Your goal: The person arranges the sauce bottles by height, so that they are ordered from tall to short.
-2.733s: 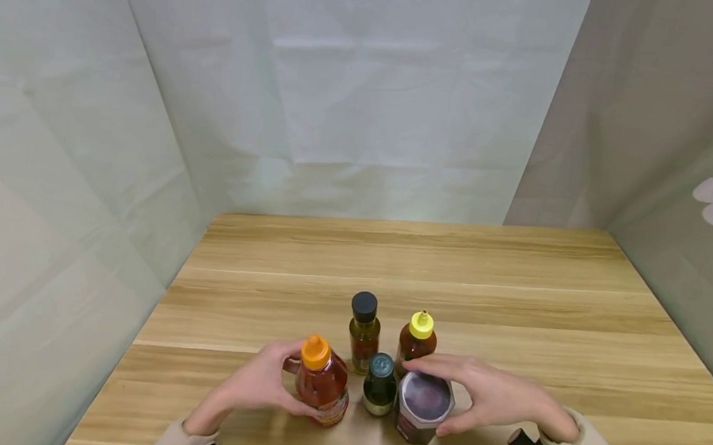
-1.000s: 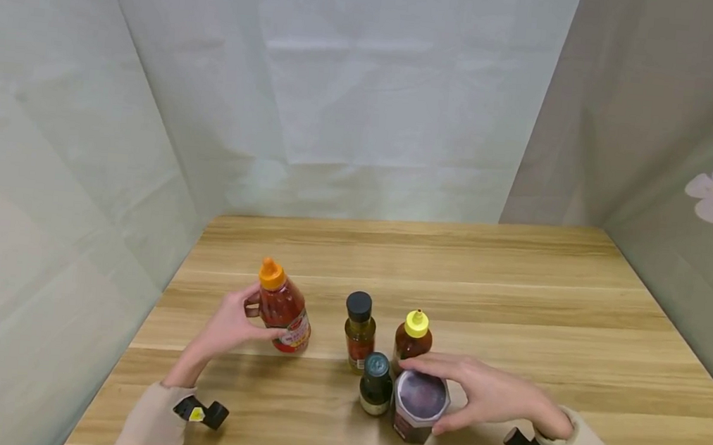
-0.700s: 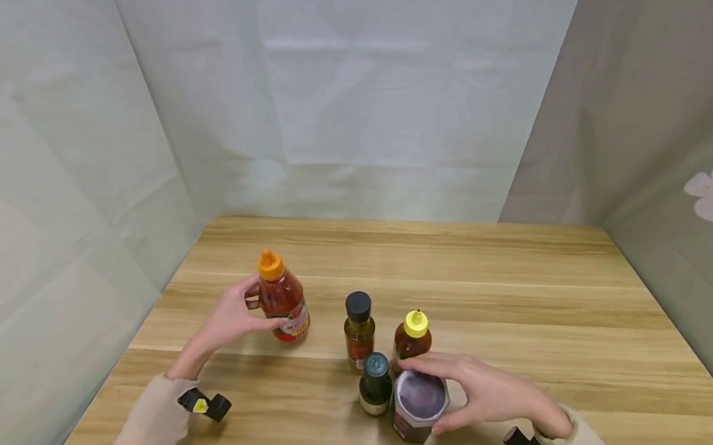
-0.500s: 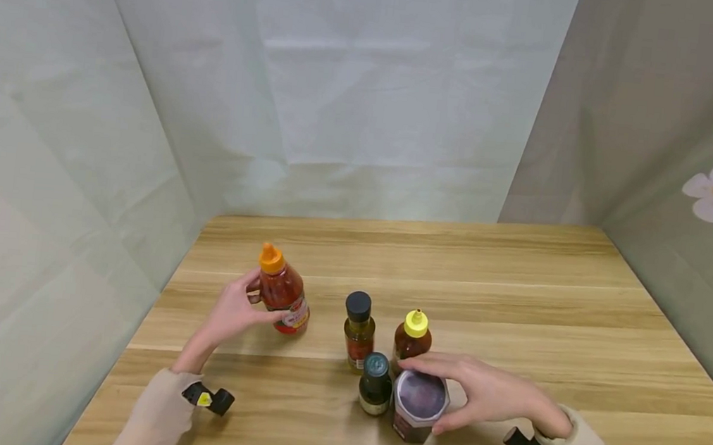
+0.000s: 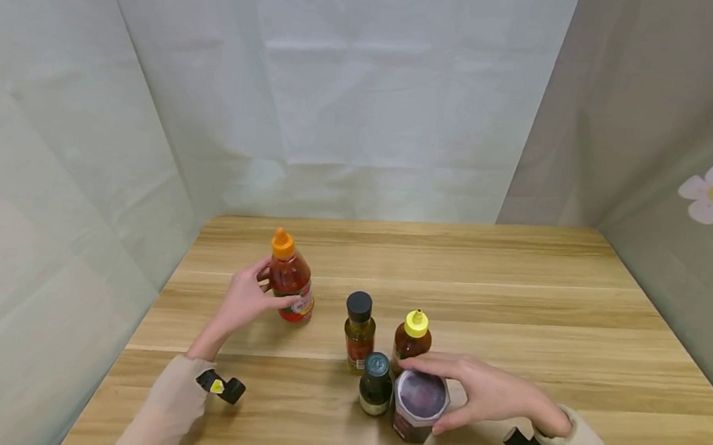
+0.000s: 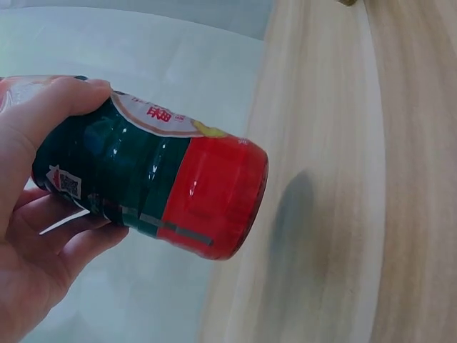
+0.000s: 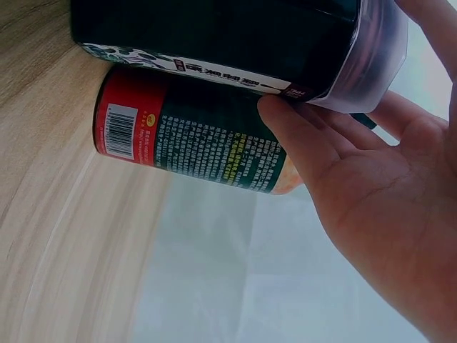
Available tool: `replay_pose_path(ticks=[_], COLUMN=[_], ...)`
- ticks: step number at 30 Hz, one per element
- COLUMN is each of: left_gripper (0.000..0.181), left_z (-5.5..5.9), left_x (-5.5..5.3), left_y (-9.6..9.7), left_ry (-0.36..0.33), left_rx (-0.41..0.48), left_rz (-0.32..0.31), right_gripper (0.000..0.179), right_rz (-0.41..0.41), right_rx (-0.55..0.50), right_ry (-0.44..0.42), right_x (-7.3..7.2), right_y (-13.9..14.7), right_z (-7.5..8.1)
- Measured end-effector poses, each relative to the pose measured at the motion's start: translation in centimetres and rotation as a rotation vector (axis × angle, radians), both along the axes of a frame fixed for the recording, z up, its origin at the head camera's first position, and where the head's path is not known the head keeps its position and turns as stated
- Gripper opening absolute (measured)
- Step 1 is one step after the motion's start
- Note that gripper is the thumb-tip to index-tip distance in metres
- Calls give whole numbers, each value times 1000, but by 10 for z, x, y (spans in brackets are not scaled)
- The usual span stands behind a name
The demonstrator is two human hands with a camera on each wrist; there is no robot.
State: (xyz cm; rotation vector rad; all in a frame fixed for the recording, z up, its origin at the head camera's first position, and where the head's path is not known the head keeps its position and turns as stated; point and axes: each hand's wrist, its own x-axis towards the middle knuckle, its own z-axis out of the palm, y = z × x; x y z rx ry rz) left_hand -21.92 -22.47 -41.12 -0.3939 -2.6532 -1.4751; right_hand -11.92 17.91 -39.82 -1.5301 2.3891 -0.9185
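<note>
My left hand [image 5: 246,303] grips a red sauce bottle with an orange nozzle cap [image 5: 291,282], thumb on its label and fingers round the other side. In the left wrist view the bottle's red base [image 6: 214,196] is clear of the table, with a shadow beyond it. My right hand [image 5: 488,395] holds an octagonal jar with a translucent lid [image 5: 422,396] between thumb and fingers, near the lid. The jar [image 7: 221,36] stands upright on the wood. Right behind it is a yellow-capped sauce bottle [image 5: 413,339], its red and green label [image 7: 207,136] showing in the right wrist view.
Left of the jar stands a small dark bottle with a teal cap [image 5: 375,390]. Behind that is a black-capped bottle of amber liquid [image 5: 359,332]. The wooden table [image 5: 516,293] has pale cloth walls [image 5: 372,111] around it.
My left hand has carried the orange-capped bottle out of the group, leftward and toward the back, then slightly right. My right hand and the jar have stayed in place.
</note>
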Motion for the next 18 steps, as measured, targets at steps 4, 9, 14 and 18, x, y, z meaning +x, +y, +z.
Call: replay_pose_path(ticks=[4,9,14,18], left_gripper=[75,74,72,73], left_z=[2,1,1,-1], left_x=[-5,-13,-21,-29], left_y=[4,10,17,23], left_ry=[-28,-21,-8,-21], left_rx=[13,12,20,50], left_rz=[12,35,27,24], right_gripper=[78,79,78,79], right_rz=[2,-8,-11,-16], right_rx=[0,7,7,9], right_ry=[15,0,-9,-5], right_x=[-1,-1,-1,-2], right_y=[1,2,4,5], right_z=[-1,0,0,0])
